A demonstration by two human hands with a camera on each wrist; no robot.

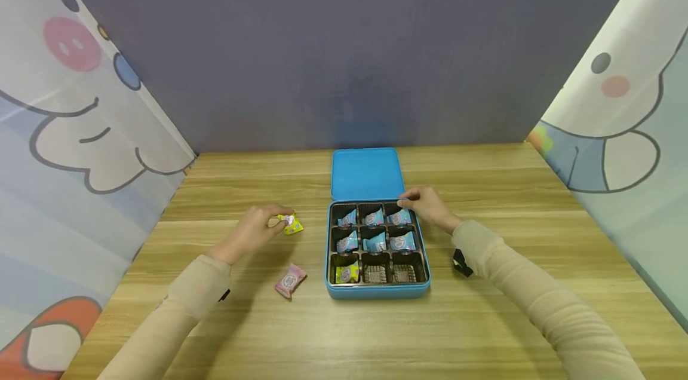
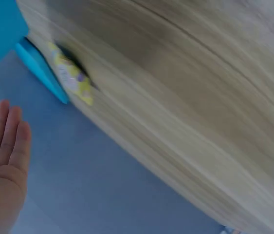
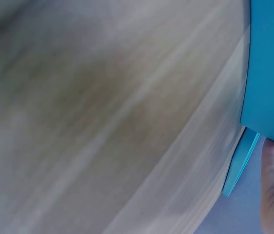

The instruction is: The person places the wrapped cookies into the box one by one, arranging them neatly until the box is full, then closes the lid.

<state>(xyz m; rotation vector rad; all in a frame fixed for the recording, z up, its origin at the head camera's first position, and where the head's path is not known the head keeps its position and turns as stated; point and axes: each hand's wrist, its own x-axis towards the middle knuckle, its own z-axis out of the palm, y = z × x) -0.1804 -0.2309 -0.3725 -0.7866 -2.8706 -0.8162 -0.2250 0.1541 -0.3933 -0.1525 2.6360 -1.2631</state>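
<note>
A yellow wrapped candy [image 1: 293,225] lies on the table left of a blue box [image 1: 376,292]. My left hand [image 1: 251,233] reaches over it, fingertips beside the wrapper. Seen from the left wrist, the fingers of that hand [image 2: 5,146] look straight and stand apart from the candy [image 2: 71,77]. At the box's far right corner, my right hand [image 1: 432,208] holds the rim between thumb and fingers. Blue wrapped candies [image 1: 403,241] fill the back and middle rows of the divided insert. One yellow candy [image 1: 347,273] sits in the front left compartment.
Behind the box its blue lid [image 1: 367,174] lies open. A pink wrapped candy [image 1: 291,280] rests on the wooden table [image 1: 365,338], left of the box. A grey wall [image 1: 355,51] stands at the back, with cartoon-printed panels on both sides.
</note>
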